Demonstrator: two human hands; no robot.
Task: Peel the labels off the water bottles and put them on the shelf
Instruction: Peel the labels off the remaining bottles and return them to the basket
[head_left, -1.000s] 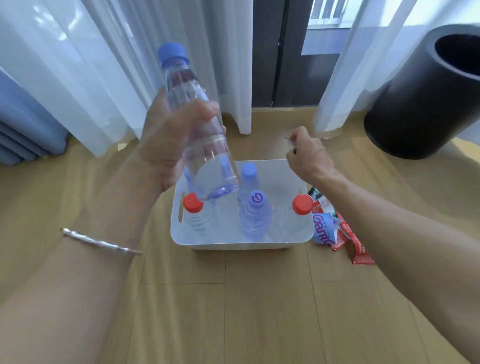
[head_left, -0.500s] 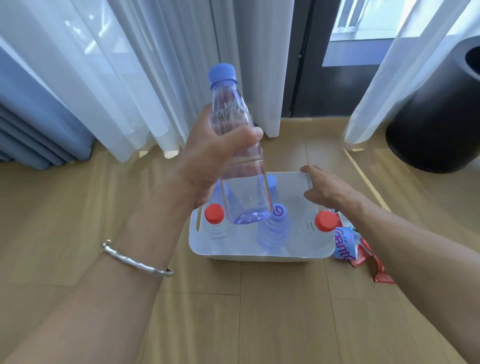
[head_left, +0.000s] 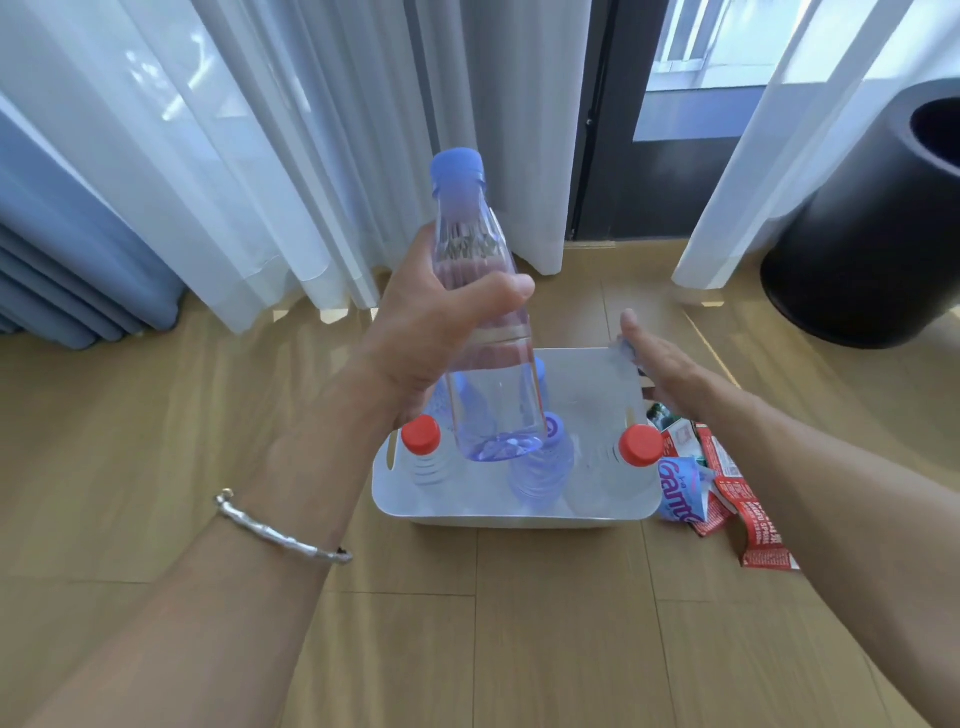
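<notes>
My left grip (head_left: 436, 332) holds the clear bottle (head_left: 488, 395) above the white bin (head_left: 519, 512) of capped bottles (head_left: 540, 473). My right grip (head_left: 660, 364) is flat, fingers straight.

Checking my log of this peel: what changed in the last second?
The right hand, curled in a pinch before, has opened flat over the far right corner of the white bin. The left hand still grips the blue-capped bottle, now held more upright. Bin, its bottles and the peeled labels stayed put.

Left hand (head_left: 436, 332) grips the bottle (head_left: 493, 405) aloft; right hand (head_left: 660, 364) extends forward, fingers (head_left: 631, 328) straight.
</notes>
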